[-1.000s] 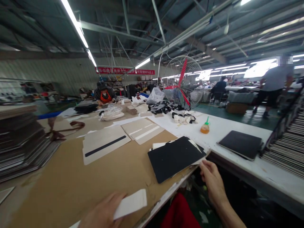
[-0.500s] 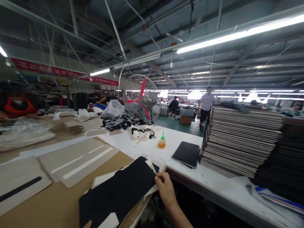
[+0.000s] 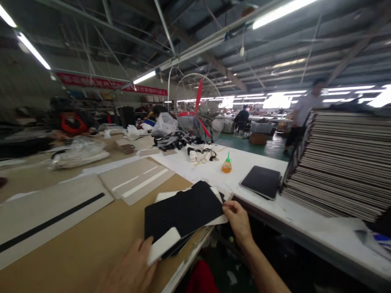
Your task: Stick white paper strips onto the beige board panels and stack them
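Fingers, right hand [image 3: 240, 224]: pinched at corner of black panel [image 3: 183, 211], atop pale sheets [image 3: 166, 196] on brown tabletop [image 3: 91, 232]; left hand [image 3: 131, 264]: gripping white strip [image 3: 165, 245]. Step, apparently: steadying panel; any lift needs firm pinch.

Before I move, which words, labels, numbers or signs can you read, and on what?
"以上": right end of the long red banner; its other characters are too blurred to read.
No readable lettering on the flat black panel, flat white strip or orange, green-spouted bottle.
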The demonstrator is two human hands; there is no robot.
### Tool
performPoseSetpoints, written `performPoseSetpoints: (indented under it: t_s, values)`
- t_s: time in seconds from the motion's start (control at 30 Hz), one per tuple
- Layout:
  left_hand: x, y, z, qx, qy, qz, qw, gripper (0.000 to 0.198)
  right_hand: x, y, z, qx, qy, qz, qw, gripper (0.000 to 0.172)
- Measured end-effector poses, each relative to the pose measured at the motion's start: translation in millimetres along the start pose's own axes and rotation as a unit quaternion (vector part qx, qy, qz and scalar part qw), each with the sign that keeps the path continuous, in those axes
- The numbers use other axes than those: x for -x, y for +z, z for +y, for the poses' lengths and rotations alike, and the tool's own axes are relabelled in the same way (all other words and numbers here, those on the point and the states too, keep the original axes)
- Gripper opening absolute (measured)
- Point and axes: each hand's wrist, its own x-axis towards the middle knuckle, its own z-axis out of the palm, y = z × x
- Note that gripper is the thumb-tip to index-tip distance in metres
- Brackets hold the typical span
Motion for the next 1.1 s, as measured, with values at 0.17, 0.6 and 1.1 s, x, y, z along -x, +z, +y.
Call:
performPoseSetpoints:
  t_s: [0.17, 0.6, 1.1]
  values:
    - [9.2, -28.3, 23.2, -0.061, -0.040, -0.037, 0.997, 0.046, 14.4, -10.4, -2.9, -0.059, 0.035, 0.007, 0.998, 0.032]
    - [-3.2, -18.7, 18.4, 0.042, 0.026, 0.058, 0.997, 0.055, 42.6, -16.8, -20.0, -0.081, -0.015, 0.116, 0.990, 0.035]
    - [-25.8, -9.1, 12.8, 0.083, 0.077, 0.009, 0.994, 0.045, 39.8, -24.8, 15.5, -0.076, 0.151, 0.055, 0.984, 0.058]
